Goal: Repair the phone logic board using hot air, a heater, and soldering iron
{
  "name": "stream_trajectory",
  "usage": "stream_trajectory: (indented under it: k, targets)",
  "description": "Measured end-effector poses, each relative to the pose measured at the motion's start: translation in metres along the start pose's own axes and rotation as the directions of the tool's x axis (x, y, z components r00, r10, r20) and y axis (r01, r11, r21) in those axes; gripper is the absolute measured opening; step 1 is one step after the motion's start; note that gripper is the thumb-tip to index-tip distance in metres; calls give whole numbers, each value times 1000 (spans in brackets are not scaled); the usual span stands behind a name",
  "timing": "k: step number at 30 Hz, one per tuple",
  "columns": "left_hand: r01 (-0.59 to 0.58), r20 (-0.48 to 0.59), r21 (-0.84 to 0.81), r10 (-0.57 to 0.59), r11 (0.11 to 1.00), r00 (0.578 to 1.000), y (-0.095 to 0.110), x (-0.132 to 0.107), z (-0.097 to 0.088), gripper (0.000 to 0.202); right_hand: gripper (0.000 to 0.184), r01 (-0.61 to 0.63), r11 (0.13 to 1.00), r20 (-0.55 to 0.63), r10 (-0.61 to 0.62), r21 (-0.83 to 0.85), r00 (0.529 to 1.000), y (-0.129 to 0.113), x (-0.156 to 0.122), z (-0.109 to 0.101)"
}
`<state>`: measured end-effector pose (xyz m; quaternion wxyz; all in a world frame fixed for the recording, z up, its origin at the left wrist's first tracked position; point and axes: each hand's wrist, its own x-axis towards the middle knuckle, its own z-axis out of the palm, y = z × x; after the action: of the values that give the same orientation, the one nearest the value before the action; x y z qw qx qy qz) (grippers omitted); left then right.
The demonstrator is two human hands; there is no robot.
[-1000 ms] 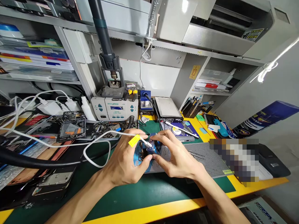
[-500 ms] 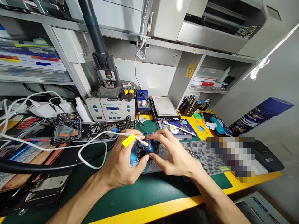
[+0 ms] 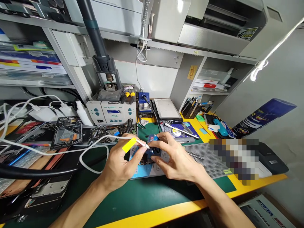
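My left hand [image 3: 121,166] pinches the plug end of a white cable [image 3: 95,144] that carries a yellow tag [image 3: 129,145]. The plug tip meets a small blue module [image 3: 153,147]. My right hand [image 3: 177,160] grips that blue module between thumb and fingers. Both hands hover just above an opened phone [image 3: 144,161] with a blue inner frame, lying flat on the green mat [image 3: 152,193].
A white hot-air rework station [image 3: 111,110] and a blue soldering stand [image 3: 144,104] sit behind. Dismantled phone boards [image 3: 67,133] and white chargers [image 3: 45,110] crowd the left. A grey perforated mat [image 3: 204,158], tool holder [image 3: 196,109] and blue spray can [image 3: 263,117] lie to the right.
Both hands with the cable plug and blue module have shifted slightly up and away from me. The opened phone beneath them is more exposed.
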<state>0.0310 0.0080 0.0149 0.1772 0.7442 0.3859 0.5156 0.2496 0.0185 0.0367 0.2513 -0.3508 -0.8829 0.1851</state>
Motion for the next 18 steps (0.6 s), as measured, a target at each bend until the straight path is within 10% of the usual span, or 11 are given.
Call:
stream_trajectory:
  k: [18]
  targets:
    - [-91, -1, -15, 91, 996, 996, -10, -2, -3, 21, 73, 2, 999, -167, 7, 50, 986, 8, -1, 8]
